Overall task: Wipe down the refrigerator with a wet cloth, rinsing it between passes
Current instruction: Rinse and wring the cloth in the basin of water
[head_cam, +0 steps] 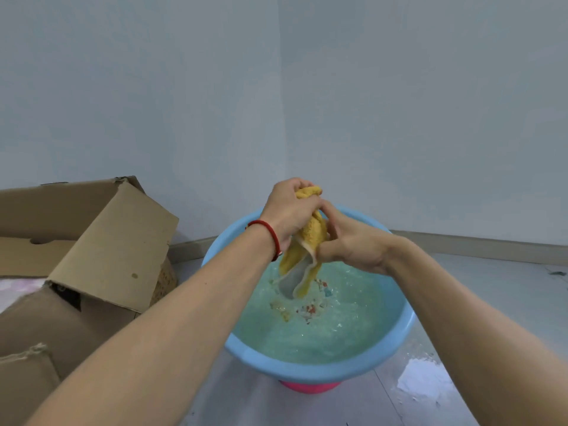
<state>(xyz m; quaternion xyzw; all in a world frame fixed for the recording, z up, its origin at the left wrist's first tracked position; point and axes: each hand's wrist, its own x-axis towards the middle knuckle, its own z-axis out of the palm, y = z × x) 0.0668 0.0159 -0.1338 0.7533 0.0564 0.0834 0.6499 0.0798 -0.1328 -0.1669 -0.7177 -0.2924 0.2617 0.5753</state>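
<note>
A yellow cloth point(313, 233) with a pale grey underside is bunched between both hands above a blue basin point(310, 372) of cloudy water. My left hand point(287, 210), with a red band on the wrist, grips the upper end of the cloth. My right hand point(353, 244) clasps its middle from the right. The cloth's lower end hangs loose just over the water surface. The refrigerator is not in view.
An open cardboard box point(101, 250) with raised flaps stands at the left, close to the basin. Something pink point(310, 387) shows under the basin. The tiled floor point(424, 382) at the right is wet and shiny. Pale walls meet in a corner behind.
</note>
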